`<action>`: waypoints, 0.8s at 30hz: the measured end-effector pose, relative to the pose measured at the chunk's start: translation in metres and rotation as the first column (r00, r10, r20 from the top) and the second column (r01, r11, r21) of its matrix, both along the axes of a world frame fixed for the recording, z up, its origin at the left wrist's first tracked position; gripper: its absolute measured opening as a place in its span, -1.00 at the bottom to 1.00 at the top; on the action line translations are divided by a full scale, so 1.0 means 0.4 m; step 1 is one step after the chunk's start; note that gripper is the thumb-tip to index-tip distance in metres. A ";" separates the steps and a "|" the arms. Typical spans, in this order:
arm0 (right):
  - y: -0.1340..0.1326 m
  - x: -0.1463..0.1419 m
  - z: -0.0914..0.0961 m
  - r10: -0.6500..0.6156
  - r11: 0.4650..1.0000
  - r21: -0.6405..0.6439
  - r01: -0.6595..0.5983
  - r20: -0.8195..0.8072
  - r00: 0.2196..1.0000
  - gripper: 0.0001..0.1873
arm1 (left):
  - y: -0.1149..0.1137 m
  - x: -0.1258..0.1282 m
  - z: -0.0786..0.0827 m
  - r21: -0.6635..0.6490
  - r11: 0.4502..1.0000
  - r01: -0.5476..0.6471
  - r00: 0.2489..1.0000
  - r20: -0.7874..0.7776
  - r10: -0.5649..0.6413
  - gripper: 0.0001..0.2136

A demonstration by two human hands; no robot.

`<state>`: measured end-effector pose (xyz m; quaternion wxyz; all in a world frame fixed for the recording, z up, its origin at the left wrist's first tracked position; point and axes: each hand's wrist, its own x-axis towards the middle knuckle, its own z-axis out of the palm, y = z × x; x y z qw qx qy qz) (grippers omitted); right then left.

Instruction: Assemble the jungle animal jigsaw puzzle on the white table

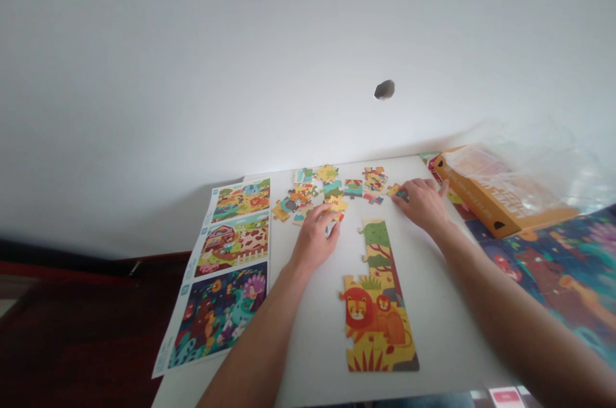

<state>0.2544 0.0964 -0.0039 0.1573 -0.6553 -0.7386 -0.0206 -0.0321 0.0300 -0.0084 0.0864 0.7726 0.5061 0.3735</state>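
A partly joined puzzle strip with a lion (378,305) lies on the white table (433,305) near the front. Several loose puzzle pieces (332,190) are scattered along the far edge. My left hand (315,238) rests on the table with its fingers curled over a loose piece at the near side of the scatter. My right hand (421,203) lies palm down, fingers pressed on a small piece (395,190) at the right end of the scatter.
A reference sheet with three pictures (226,267) lies at the left of the table. An orange box (495,193) under clear plastic wrap stands at the back right, on a finished dark puzzle (563,267). A white wall rises behind the table.
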 end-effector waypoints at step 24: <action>-0.144 -0.173 0.060 0.111 0.890 -0.120 -0.440 -0.879 0.464 -0.70 | -0.026 0.024 0.032 0.011 0.988 0.152 0.988 -0.030 -0.152 -0.46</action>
